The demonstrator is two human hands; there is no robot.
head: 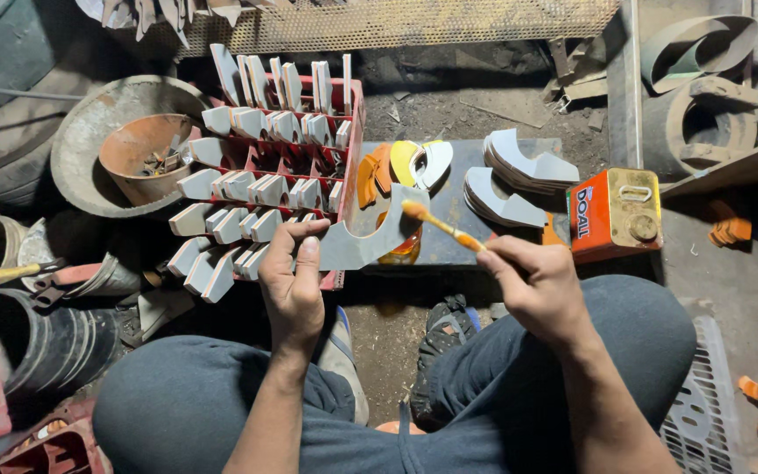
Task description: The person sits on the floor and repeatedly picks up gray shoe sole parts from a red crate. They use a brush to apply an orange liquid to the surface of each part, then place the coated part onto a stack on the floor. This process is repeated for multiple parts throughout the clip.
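Note:
My left hand (293,279) pinches a grey curved metal piece (370,237) by its lower left corner and holds it up in front of me. My right hand (537,285) grips a thin paintbrush (440,226) whose orange-tipped bristles touch the upper edge of that piece. Just behind and below the piece stands a small pot of orange paint (401,250), mostly hidden. Beyond it lie a few painted orange and yellow pieces (401,167) on a dark board (454,211).
A red crate rack (351,114) at left holds several grey pieces on edge. Two stacks of unpainted pieces (519,180) lie at right, beside an orange metal can (616,213). A rusty bowl (142,158), tyres and buckets crowd the left. My knees fill the foreground.

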